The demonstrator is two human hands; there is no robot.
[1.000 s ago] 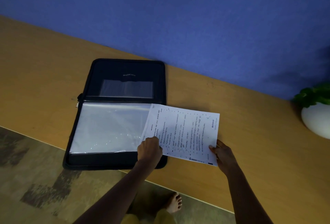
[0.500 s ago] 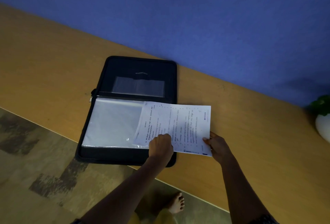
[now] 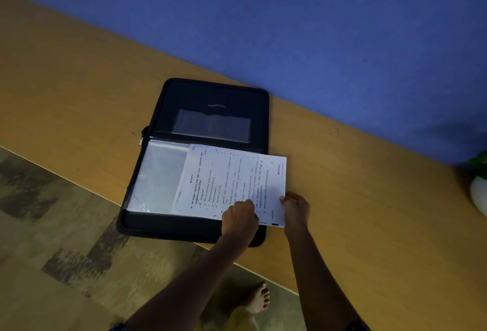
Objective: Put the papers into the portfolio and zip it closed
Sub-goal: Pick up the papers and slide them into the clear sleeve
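Note:
A black zip portfolio (image 3: 210, 98) lies open flat on the wooden table (image 3: 79, 88). Its near half carries clear plastic sleeves (image 3: 158, 175). A printed sheet of paper (image 3: 232, 180) lies across the right part of the sleeves, with its right edge sticking out past the portfolio. My left hand (image 3: 239, 218) has its fingers curled at the sheet's near edge. My right hand (image 3: 295, 209) pinches the sheet's near right corner.
A blue wall (image 3: 290, 27) runs along the table's far edge. A white pot (image 3: 478, 196) with a green plant stands at the far right. The table's near edge crosses below the portfolio, with patterned floor (image 3: 52, 251) and a bare foot (image 3: 259, 299) beneath.
Both hands have slid the sheet leftward, so more of it now covers the sleeves and less hangs over the table. The camera view has shifted as well.

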